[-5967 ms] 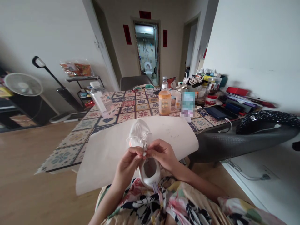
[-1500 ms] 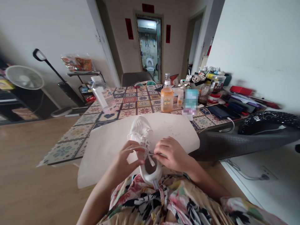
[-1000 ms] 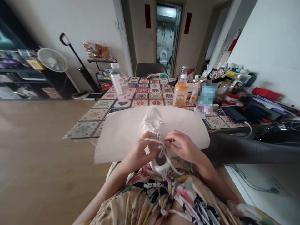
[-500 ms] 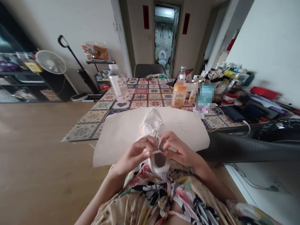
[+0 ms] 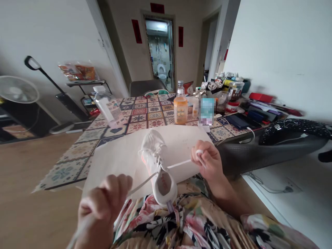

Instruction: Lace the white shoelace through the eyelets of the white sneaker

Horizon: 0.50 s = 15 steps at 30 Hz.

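Note:
A white sneaker (image 5: 158, 169) with an orange accent rests on my lap, toe pointing away and tilted, its opening facing up toward me. White laces run out from its eyelets to both sides. My left hand (image 5: 103, 200) is a fist at the lower left, gripping one shoelace end (image 5: 142, 183). My right hand (image 5: 207, 160) is at the right of the shoe, pinching the other shoelace end (image 5: 181, 163) in its fingers. Neither hand touches the shoe. A large sheet of white paper (image 5: 116, 155) lies beneath the sneaker.
The paper overlaps a table with a patterned tile cloth (image 5: 145, 117). On the table stand an orange drink bottle (image 5: 180, 110) and a clear plastic bottle (image 5: 106, 107), with cluttered items at the right. A dark padded object (image 5: 259, 152) sits at the right, beside the wooden floor.
My hands have moved apart from the shoe's laces, the left down and outward, the right to the right. Both lace ends now stretch out taut. The view has shifted slightly left.

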Each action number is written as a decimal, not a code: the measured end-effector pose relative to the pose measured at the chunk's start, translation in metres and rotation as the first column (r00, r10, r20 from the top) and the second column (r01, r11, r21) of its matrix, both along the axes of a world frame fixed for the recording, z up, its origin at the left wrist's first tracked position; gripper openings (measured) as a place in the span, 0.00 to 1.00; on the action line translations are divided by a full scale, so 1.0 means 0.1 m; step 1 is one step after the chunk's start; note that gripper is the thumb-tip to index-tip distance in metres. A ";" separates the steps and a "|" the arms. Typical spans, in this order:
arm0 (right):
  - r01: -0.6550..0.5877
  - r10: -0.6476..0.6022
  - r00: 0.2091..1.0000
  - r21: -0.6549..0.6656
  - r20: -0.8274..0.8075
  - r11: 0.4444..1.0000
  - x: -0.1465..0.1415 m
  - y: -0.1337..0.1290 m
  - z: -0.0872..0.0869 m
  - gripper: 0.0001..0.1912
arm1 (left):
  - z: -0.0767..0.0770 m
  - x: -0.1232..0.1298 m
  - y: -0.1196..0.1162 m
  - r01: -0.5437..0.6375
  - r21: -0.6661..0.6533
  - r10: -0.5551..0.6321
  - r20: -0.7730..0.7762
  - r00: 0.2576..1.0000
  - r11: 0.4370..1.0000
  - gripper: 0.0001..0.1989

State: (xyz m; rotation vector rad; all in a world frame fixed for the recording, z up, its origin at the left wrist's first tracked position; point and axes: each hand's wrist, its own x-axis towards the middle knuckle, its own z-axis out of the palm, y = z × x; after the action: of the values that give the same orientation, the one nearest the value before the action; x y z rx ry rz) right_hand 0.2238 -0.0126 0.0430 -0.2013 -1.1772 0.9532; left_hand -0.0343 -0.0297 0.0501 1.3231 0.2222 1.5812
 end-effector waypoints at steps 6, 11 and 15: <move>0.250 -0.309 0.880 0.203 0.361 0.947 -0.11 -0.17 -0.01 0.08 | -0.02 0.15 -0.03 0.215 0.068 -0.126 -0.628 0.768 0.974 0.10; 0.192 -0.521 0.669 0.554 0.530 0.810 -0.21 -0.21 0.07 0.08 | -0.08 0.32 -0.05 0.092 -0.139 -0.155 -0.563 0.812 0.986 0.15; 0.123 -0.561 0.597 0.626 0.573 0.770 -0.24 -0.18 0.04 0.08 | -0.12 0.39 -0.07 0.004 -0.285 -0.122 -0.398 0.909 0.959 0.13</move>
State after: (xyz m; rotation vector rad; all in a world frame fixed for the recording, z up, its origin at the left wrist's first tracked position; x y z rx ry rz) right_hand 0.1994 -0.0302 0.0467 -0.3865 -2.0268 0.0961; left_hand 0.0044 -0.0365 0.0385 1.4103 0.6350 1.1486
